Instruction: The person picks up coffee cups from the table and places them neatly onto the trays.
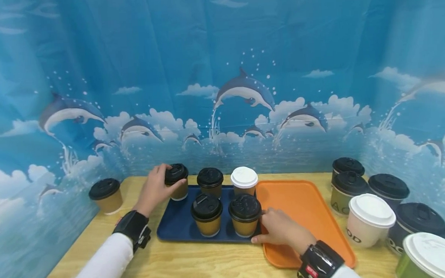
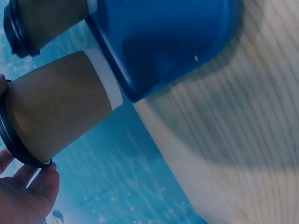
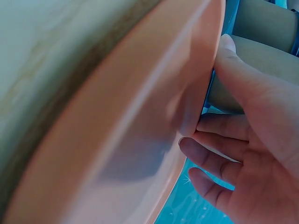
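Note:
My left hand (image 1: 158, 192) grips a brown paper coffee cup (image 1: 179, 193) by its black lid, at the back left corner of the blue tray (image 1: 182, 229). In the left wrist view the fingers hold the lid rim of this coffee cup (image 2: 60, 105); whether its base touches the tray cannot be told. More lidded cups stand on the tray: one with a black lid (image 1: 210, 177), one with a white lid (image 1: 244, 177), and two in front. My right hand (image 1: 281, 228) is beside the front right cup (image 1: 245, 213), its loosely bent fingers at the meeting rims of both trays.
The orange tray (image 1: 294, 202) lies against the blue tray's right side. Several larger lidded cups, including a white cup (image 1: 368, 221), crowd the table's right side. A lone brown cup (image 1: 108, 197) stands at the back left. A dolphin-printed curtain (image 1: 203, 52) surrounds the wooden table (image 1: 184, 267).

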`<state>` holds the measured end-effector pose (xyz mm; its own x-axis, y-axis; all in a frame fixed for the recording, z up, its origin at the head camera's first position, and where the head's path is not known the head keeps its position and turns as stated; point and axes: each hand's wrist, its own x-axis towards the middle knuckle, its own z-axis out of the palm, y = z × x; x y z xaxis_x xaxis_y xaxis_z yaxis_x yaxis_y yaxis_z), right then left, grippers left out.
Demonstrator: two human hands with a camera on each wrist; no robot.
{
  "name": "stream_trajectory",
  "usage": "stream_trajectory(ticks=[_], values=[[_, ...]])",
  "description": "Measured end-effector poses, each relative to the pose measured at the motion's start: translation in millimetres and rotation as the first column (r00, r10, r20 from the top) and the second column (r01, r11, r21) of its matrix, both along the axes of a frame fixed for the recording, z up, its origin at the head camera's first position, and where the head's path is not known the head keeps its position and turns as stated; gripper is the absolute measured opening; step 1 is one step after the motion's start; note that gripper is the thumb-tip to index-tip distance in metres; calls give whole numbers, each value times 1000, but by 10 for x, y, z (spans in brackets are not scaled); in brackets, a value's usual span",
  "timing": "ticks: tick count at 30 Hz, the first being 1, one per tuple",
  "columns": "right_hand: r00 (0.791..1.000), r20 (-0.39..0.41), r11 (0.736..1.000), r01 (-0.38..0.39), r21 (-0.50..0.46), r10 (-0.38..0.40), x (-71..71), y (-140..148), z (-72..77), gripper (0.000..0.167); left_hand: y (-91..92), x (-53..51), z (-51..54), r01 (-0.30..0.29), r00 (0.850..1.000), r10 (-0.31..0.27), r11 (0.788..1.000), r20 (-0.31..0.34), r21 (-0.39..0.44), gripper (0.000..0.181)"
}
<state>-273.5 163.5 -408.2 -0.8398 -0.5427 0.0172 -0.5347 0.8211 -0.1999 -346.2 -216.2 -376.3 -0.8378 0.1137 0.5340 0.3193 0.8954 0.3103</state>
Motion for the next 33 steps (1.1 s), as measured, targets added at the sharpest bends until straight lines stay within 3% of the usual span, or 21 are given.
stream_trajectory(ticks=[6, 18, 26, 33], values=[[1000, -18, 1000, -19, -17, 19, 1, -8, -10, 54, 74, -13, -81, -12, 998, 14, 1000, 64, -26, 70], [1000, -8, 1000, -10, -11, 10, 11, -26, 26, 50, 118, -37, -116, -27, 997, 25, 999, 74, 27, 68], [1000, -8, 1000, -11, -14, 11, 21, -15, 18, 46, 81, -92, -215, -36, 990, 29, 998, 136, 48, 67], [1000, 4, 1000, -8, -17, 8, 19, -15, 7, 49, 66, -78, -211, -22, 988, 15, 999, 152, 44, 71]])
